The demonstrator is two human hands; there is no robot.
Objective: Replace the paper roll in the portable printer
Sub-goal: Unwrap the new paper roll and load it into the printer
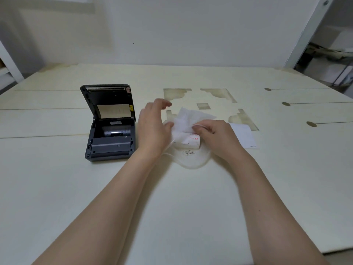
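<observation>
The dark grey portable printer [109, 129] sits left of centre on the table with its lid standing open; a grey spindle lies in its bay. To its right, a white paper roll [193, 140] with red print lies inside a clear plastic bag [191, 159]. My right hand [215, 136] pinches a thin white wrapper sheet [188, 119] at the roll. My left hand [152, 129] touches the wrapper's left edge with thumb against it, fingers spread above.
A white paper sheet [243, 135] lies flat just right of my right hand. The cream table [172, 197] has stained cut-out marks behind the bag and slots with round holes at the far right. A wall stands behind.
</observation>
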